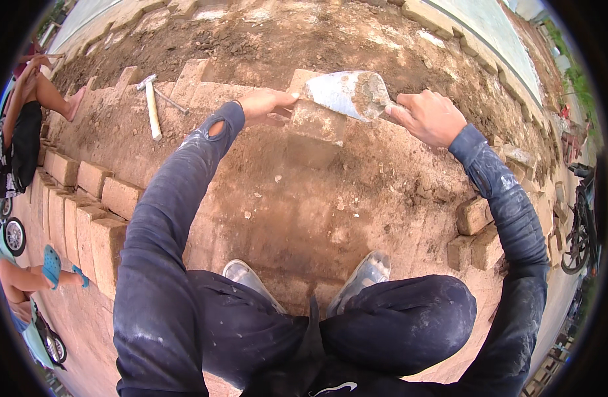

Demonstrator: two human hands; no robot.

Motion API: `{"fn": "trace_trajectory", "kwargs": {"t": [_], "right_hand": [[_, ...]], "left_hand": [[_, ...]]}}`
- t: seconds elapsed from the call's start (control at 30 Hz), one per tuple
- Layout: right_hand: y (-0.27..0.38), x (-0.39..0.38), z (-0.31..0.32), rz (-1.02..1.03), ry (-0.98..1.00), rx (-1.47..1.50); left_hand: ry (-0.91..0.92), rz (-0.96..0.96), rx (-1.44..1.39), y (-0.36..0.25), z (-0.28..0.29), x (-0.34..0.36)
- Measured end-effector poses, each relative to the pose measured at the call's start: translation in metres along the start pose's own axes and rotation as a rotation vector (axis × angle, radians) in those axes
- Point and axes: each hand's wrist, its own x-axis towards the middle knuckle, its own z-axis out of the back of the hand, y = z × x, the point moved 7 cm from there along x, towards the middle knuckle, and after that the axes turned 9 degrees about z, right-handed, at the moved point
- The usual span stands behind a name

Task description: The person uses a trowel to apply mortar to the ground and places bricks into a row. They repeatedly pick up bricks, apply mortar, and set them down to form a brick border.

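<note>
My right hand is closed round the handle of a trowel, whose wide metal blade is smeared with dirt. The blade points left and lies over the far side of a tan brick. At the brick's left end is my left hand, its thumb near the blade tip and its fingers against the brick, partly hidden. A darker patch shows just below the brick's near side. Left of that hand, a hammer with a pale handle lies on the dirt beside a thin metal rod.
Bricks stand in a row at the left, and more bricks lie at the right near my forearm. Loose soil runs along a brick edging at the back. People's bare legs and parked motorbikes show at the sides.
</note>
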Motion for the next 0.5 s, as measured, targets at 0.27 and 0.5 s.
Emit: {"fn": "trace_trajectory", "kwargs": {"t": [0.27,0.5], "right_hand": [[0.042,-0.003,-0.002,0.141,0.119,-0.148],[0.034,-0.010,-0.011,0.092,0.078,-0.110]], "left_hand": [[-0.048,-0.015,0.134,0.012,0.000,0.000],[-0.019,-0.057,0.144,0.011,-0.004,0.017]]}}
